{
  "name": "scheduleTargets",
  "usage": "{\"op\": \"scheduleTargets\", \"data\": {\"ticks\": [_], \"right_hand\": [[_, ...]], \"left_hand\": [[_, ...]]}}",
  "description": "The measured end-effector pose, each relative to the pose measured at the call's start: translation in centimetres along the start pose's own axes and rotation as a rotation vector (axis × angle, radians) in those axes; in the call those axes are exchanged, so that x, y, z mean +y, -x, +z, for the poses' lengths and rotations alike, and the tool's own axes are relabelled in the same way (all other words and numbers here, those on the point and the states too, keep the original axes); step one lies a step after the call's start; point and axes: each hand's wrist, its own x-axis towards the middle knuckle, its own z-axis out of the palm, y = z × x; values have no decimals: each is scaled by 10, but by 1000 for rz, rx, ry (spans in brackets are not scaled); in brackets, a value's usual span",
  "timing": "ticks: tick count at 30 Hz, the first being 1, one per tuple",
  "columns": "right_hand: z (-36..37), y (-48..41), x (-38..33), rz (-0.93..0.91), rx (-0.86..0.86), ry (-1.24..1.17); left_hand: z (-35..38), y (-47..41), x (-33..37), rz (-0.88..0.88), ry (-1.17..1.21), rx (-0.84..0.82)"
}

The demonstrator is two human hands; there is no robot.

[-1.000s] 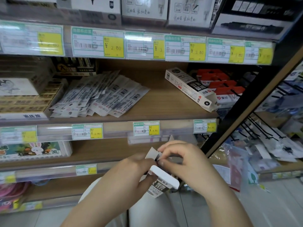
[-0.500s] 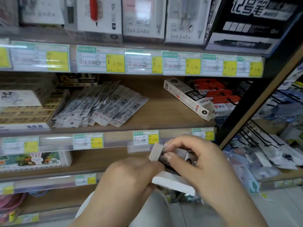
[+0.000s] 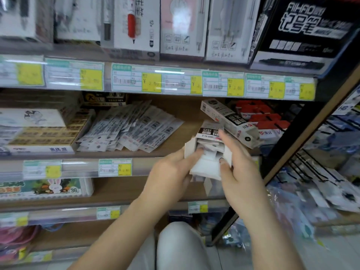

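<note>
Head cam: L hand (image 3: 171, 172) & R hand (image 3: 240, 172) both gripped open white box (image 3: 204, 169); packets (image 3: 210, 146) inside, print illegible.

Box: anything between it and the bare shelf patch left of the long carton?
Nothing visible. Left hand and right hand both hold the box, flaps open, just in front of the bare shelf patch between the packets and the long carton.
</note>
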Motion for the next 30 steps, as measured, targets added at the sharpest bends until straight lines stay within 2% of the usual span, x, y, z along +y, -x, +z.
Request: {"op": "scheduleTargets", "data": {"ticks": [2,4,5,8,10,13,18,24,30], "right_hand": [[20,-11,18,15,51,50],[31,-15,34,42,101,85],[32,-17,38,61,110,91],[34,-26,44,67,161,111],[33,-27,43,53,176,116],[33,-25,40,33,226,100],[35,-20,38,-24,334,112],[26,-17,38,-55,373,82],[21,-10,37,-39,384,76]], "left_hand": [[-11,-6,-4,-231,269,-222],[-30,-14,-9,-394,391,-307],[-38,-19,-17,-429,329,-282],[-43,-37,-55,-496,-134,-260],[-36,-48,-72,-597,-336,-360],[-23,-58,-81,-733,-500,-504],[-12,-73,-76,-719,-628,-506],[-3,-78,-71,-627,-760,-494],[-18,-74,-91,-643,-699,-356]]}}
